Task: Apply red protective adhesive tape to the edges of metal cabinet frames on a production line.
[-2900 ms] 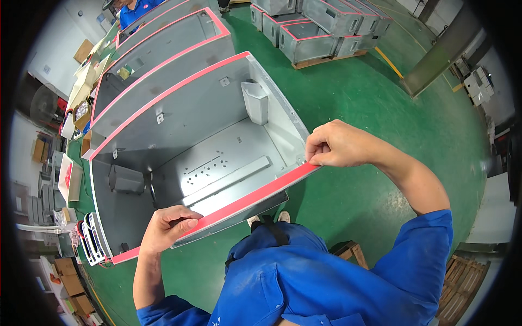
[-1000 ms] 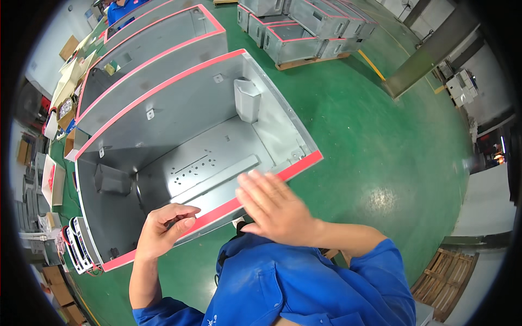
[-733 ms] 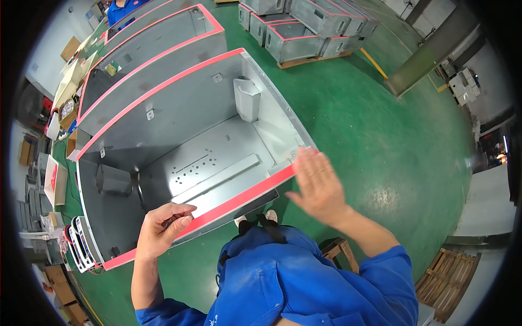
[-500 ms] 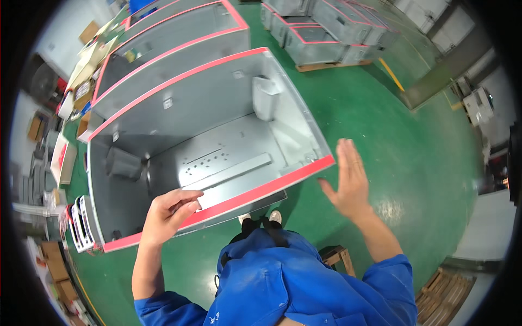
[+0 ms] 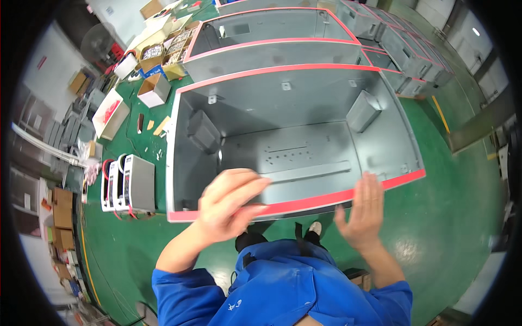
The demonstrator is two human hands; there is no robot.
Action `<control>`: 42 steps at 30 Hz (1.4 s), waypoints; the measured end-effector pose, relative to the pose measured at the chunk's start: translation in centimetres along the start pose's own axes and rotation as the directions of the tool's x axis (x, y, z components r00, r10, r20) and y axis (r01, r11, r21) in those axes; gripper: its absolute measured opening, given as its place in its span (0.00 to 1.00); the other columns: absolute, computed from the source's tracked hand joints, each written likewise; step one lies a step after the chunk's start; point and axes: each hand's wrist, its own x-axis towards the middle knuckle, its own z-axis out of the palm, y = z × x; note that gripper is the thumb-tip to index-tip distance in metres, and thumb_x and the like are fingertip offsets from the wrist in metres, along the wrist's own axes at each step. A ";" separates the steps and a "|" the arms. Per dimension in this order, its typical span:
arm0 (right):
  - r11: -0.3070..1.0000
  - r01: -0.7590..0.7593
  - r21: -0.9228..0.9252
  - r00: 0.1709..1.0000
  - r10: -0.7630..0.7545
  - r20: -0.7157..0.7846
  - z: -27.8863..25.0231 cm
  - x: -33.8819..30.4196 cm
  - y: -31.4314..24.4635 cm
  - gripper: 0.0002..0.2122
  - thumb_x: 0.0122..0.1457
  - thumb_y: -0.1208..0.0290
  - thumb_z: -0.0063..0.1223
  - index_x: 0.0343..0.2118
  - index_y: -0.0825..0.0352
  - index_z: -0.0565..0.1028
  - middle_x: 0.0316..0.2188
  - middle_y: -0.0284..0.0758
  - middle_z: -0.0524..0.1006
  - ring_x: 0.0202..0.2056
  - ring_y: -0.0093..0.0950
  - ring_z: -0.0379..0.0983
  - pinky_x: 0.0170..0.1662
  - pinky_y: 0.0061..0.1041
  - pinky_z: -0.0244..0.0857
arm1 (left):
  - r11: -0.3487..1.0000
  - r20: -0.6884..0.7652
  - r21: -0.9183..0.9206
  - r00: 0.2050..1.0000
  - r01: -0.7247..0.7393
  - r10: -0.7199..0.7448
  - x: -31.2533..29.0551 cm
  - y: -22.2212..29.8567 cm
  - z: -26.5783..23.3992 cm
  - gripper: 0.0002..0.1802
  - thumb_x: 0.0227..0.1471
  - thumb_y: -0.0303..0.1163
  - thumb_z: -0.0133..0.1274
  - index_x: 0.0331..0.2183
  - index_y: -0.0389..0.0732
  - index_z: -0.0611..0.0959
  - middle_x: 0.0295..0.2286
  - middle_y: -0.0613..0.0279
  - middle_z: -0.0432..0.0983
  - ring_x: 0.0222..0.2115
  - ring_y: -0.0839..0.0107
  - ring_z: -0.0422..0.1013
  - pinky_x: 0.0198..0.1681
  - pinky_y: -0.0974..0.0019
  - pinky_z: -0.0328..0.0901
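Note:
A large open grey metal cabinet (image 5: 255, 103) lies in front of me, its rim lined with a red strip (image 5: 315, 203). Over the near rim, left of centre, my left hand (image 5: 223, 206) hovers with bent fingers; a gap shows between fingertips and thumb, and nothing is visible in it. My right hand (image 5: 365, 217) is held flat at the near rim further right, fingers straight and thumb apart. Its fingertips overlap the red strip; whether they touch it I cannot tell. Inside the cabinet are a long raised bar (image 5: 310, 173), small holes in the floor and two angled brackets, one per side.
Behind stands another red-rimmed cabinet (image 5: 272, 54), with more stacked at the far right (image 5: 413, 49). To the left, white box-shaped devices with cables (image 5: 136, 185) stand beside the cabinet. Beyond are an open carton (image 5: 154, 89), a white tray (image 5: 111, 114) and boxes of small parts (image 5: 152, 52).
My view has swung left, so the cabinet sits further right. My right hand has come from beyond the cabinet's right corner in over the near rim. The left hand's fingers have spread from the thumb.

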 end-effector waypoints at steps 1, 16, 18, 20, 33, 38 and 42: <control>0.999 -0.014 0.048 1.000 0.015 -0.013 0.5 0.5 -2.9 0.25 0.48 0.66 0.48 0.45 0.80 0.62 0.47 0.54 0.63 0.51 0.49 0.58 0.53 0.46 0.51 | 0.999 0.021 0.050 1.000 -0.015 0.014 -1.0 -1.2 -2.1 0.18 0.41 0.26 0.52 0.37 0.28 0.73 0.30 0.49 0.72 0.31 0.58 0.69 0.35 0.63 0.64; 0.918 -0.394 0.036 0.917 0.395 -0.044 1.8 2.4 -8.8 0.25 0.52 0.58 0.43 0.50 0.70 0.62 0.51 0.43 0.62 0.54 0.41 0.54 0.57 0.38 0.42 | 0.911 0.366 -0.153 0.834 -0.384 0.413 -6.6 -12.2 -10.5 0.25 0.39 0.49 0.51 0.33 0.37 0.78 0.19 0.64 0.68 0.22 0.67 0.66 0.33 0.62 0.64; 0.727 -0.683 0.071 0.697 0.677 -0.234 2.5 0.0 -0.2 0.25 0.57 0.63 0.37 0.54 0.73 0.53 0.56 0.46 0.51 0.58 0.40 0.43 0.59 0.33 0.37 | 0.910 0.351 -0.182 0.840 -0.372 0.414 -6.4 -12.0 -9.2 0.22 0.42 0.47 0.46 0.32 0.38 0.79 0.16 0.66 0.68 0.19 0.69 0.64 0.26 0.66 0.61; 0.545 -0.770 0.331 0.461 0.834 -0.302 2.9 -1.2 6.6 0.24 0.59 0.62 0.33 0.55 0.72 0.51 0.57 0.46 0.49 0.59 0.36 0.42 0.59 0.29 0.36 | 0.921 0.344 -0.174 0.854 -0.350 0.390 -6.8 -11.8 -9.0 0.21 0.43 0.44 0.42 0.31 0.39 0.80 0.14 0.67 0.67 0.16 0.71 0.62 0.22 0.69 0.56; -0.066 -0.325 0.943 0.014 0.997 0.075 4.9 3.6 20.7 0.27 0.55 0.64 0.42 0.55 0.68 0.51 0.53 0.40 0.59 0.50 0.30 0.59 0.47 0.30 0.57 | 0.958 0.260 0.033 0.928 -0.284 0.266 -6.7 -3.8 -2.6 0.23 0.43 0.41 0.35 0.31 0.39 0.81 0.16 0.68 0.69 0.15 0.75 0.62 0.21 0.72 0.53; -0.161 -0.393 0.905 -0.069 0.987 0.146 5.2 3.4 13.7 0.19 0.52 0.57 0.45 0.44 0.63 0.65 0.37 0.34 0.68 0.38 0.27 0.64 0.40 0.31 0.61 | 0.965 0.194 0.030 0.949 -0.259 0.249 -7.4 -3.5 -1.6 0.22 0.43 0.40 0.37 0.31 0.39 0.81 0.17 0.66 0.70 0.15 0.75 0.63 0.21 0.71 0.53; -0.152 -0.297 0.943 0.162 0.965 0.207 3.9 3.3 -0.5 0.28 0.55 0.61 0.42 0.56 0.67 0.51 0.54 0.37 0.56 0.55 0.29 0.50 0.56 0.28 0.44 | 0.960 0.171 0.005 0.946 -0.281 0.277 -7.1 -3.4 -1.7 0.19 0.42 0.38 0.40 0.31 0.39 0.81 0.18 0.65 0.71 0.16 0.73 0.65 0.22 0.71 0.55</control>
